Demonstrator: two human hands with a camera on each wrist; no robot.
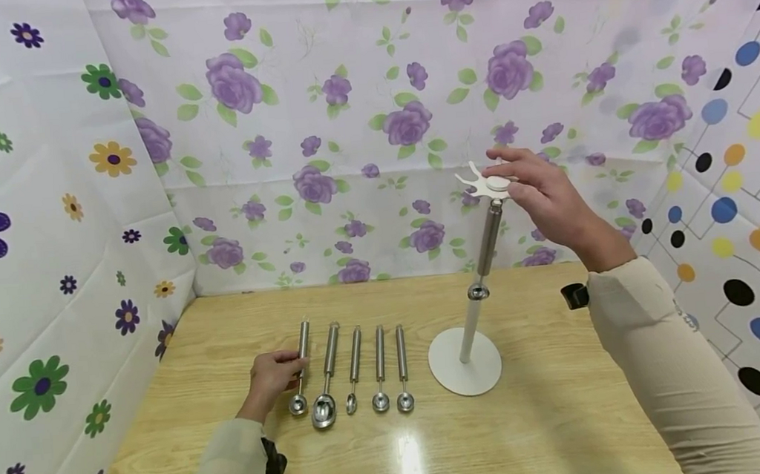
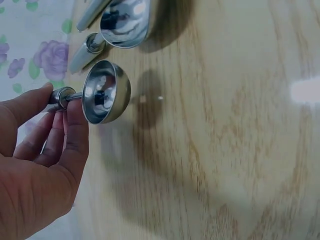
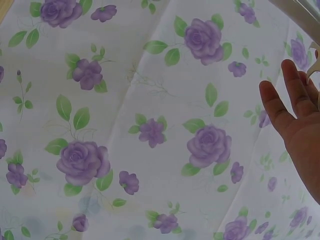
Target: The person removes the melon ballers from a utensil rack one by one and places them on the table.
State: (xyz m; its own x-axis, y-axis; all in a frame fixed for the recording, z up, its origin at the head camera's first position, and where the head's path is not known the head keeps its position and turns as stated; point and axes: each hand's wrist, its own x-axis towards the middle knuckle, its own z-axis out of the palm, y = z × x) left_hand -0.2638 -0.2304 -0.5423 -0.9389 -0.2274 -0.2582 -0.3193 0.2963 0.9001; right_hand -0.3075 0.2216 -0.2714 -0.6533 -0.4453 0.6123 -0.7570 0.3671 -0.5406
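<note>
At the left of a row of steel scoops, my left hand (image 1: 273, 379) pinches the handle of a small round-bowled scoop (image 1: 298, 404). In the left wrist view, thumb and fingers hold this scoop (image 2: 106, 92) just behind its bowl, whose shadow falls on the table. My right hand (image 1: 544, 190) is at the top of a white utensil stand (image 1: 466, 379), thumb and fingers about its hooked head (image 1: 486, 187). From a hook there hangs another steel scoop (image 1: 490, 239), bowl down before the pole. Only part of the right hand (image 3: 305, 120) shows in the right wrist view.
To the right of the held scoop lie a large oval scoop (image 1: 324, 411), a narrow one (image 1: 351, 403) and two small round ones (image 1: 381, 400), handles pointing away. The wooden table (image 1: 226, 331) ends at a flowered cloth backdrop (image 1: 346, 150), with patterned sheets on both sides.
</note>
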